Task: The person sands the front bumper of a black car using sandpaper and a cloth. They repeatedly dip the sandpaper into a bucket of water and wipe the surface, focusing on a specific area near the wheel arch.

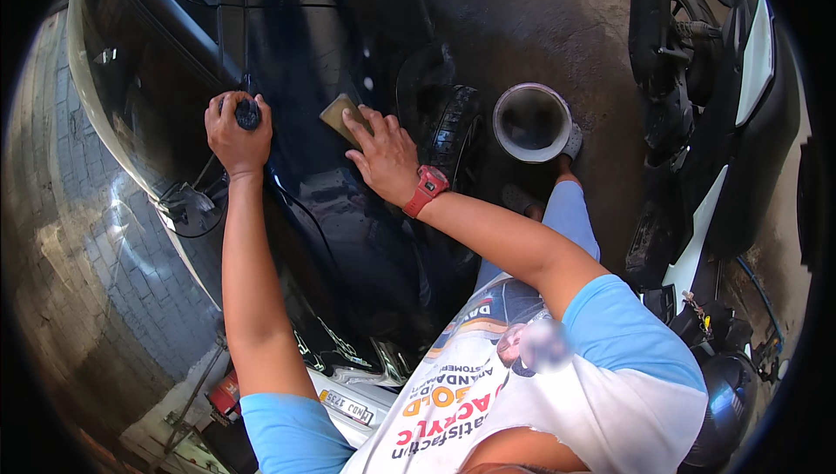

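My left hand (238,136) is wrapped around a dark, round-topped thing (248,114), perhaps a bottle, at the windshield's lower edge; most of it is hidden by my fingers. To the right, my right hand (383,156) presses its fingertips on a flat, tan rectangular pad (334,120), with the thumb held apart from it. The pad lies against the glossy dark front panel of a car (322,204). A red watch (428,187) is on my right wrist.
The car's front tire (455,126) is just right of my right hand. A round bucket (533,158) stands on the wet floor by my foot. A black and white motorcycle (753,82) is parked at the right. The car's windshield (139,65) slopes at the left.
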`<state>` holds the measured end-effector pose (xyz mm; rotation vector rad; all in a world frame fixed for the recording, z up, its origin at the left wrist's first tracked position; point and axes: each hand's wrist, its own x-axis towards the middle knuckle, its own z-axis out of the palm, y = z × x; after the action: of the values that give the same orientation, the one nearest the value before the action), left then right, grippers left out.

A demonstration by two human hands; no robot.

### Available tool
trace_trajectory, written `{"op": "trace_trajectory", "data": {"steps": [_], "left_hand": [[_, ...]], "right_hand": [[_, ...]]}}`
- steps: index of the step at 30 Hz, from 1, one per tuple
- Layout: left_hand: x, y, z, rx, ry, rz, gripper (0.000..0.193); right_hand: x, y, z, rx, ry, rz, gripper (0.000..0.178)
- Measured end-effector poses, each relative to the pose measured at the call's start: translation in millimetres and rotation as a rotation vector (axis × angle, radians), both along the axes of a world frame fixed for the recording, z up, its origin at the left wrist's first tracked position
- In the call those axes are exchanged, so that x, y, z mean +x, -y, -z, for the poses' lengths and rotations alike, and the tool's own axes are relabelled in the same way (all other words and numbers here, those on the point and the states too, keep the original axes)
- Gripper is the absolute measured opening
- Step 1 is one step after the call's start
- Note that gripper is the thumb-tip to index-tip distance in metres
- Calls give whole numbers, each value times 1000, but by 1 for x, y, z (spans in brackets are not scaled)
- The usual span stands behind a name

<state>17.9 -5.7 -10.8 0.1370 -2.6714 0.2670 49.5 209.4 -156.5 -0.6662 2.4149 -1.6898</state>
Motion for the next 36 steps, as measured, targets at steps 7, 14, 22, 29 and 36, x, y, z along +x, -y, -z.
{"op": "trace_trajectory", "data": {"steps": [7,14,22,29,36], "left_hand": [[-25,-109,11,286,101,-273,39],[25,-279,82,1399,599,-98,91],[165,-208,85,4,941,-241,100],[39,-141,104,-195,926,-50,102],[-111,-113,150,-664,978,-101,98]], "right_hand": [[-46,-119,-1,-1096,1371,-89,44],[-121,-280,55,-1401,1604,-58,41],[-127,-432,90,-1224,1607,251,44],[-101,-511,91,-1198,1504,469,45],[-82,-508,67,-1239,1445,568,47]]}}
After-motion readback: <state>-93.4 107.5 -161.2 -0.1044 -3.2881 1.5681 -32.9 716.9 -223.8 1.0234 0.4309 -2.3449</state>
